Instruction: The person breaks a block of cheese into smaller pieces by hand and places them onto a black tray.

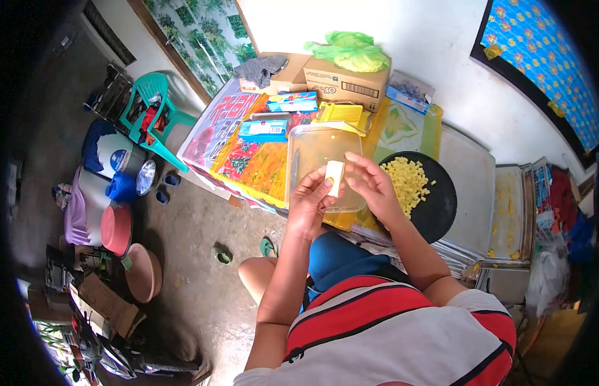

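Observation:
My left hand (311, 201) grips a pale yellow block (335, 176) that looks like cheese, thumb across its lower face. To its right is my right hand (374, 188), fingers spread beside the block; no object shows in it. Both hands are over a clear plastic container (325, 136) on the table. Inside its left edge a thin grey shape like a knife (295, 162) is visible. Small yellow cubes (405, 183) are heaped on a round black tray (441, 212), just beyond my right hand.
Blue packs (263, 130) and a yellow box (343, 117) lie on the table. Cardboard boxes (344, 82) stand behind them, a green plastic bag (351, 53) on top. Large metal trays (467, 180) are at the right. A green chair (156, 116) and basins (116, 229) stand left.

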Tool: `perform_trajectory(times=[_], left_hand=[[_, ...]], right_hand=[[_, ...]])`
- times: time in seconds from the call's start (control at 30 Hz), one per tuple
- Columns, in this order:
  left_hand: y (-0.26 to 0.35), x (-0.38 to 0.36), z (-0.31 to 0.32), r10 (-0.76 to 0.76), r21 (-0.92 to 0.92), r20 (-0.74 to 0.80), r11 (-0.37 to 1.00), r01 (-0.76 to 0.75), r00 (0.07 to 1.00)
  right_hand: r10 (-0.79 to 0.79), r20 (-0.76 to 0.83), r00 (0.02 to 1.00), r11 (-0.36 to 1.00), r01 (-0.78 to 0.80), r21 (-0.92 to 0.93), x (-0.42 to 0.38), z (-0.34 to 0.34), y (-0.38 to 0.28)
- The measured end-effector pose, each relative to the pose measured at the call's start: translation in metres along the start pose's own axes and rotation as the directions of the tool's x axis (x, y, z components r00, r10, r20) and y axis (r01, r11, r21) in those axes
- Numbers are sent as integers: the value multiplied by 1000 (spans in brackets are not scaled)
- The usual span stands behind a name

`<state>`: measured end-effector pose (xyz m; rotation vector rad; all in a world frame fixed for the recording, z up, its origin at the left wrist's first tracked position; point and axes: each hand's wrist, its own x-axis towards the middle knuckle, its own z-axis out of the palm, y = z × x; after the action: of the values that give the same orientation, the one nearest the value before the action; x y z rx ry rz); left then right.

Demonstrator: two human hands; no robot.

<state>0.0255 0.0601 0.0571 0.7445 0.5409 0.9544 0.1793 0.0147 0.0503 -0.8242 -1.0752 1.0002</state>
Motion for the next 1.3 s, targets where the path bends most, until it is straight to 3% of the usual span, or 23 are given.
perform_trajectory(times=[0.03, 0.13, 0.23, 0.53, 0.9, 1.1, 1.3], left_hand=[[-2, 1, 0, 17, 17, -3, 1000, -17, 1000], [-12, 4, 1, 50, 51, 1, 997, -50, 999], [-13, 4, 5, 35, 53, 9, 998, -35, 999], [-7, 8, 1, -36, 214, 57, 977, 23, 998], [0, 12, 10, -60, 163, 124, 986, 39, 991], [-3, 17, 10, -44, 346, 122, 938, -1, 991], [-1, 13, 14, -42, 333, 149, 943, -10, 988]], right_hand=[[73, -20, 997, 993, -71, 91, 0, 0, 0], [66, -22, 998, 996, -67, -61, 0, -1, -8], [99, -52, 994, 990, -104, -96, 6, -5, -7], [156, -26, 987, 987, -157, -29, 4, -16, -14], [179, -17, 984, 983, -180, -47, 4, -22, -16], [145, -9, 989, 989, -145, 16, 0, -21, -22], [150, -13, 989, 988, -151, -30, -2, -24, -23]])
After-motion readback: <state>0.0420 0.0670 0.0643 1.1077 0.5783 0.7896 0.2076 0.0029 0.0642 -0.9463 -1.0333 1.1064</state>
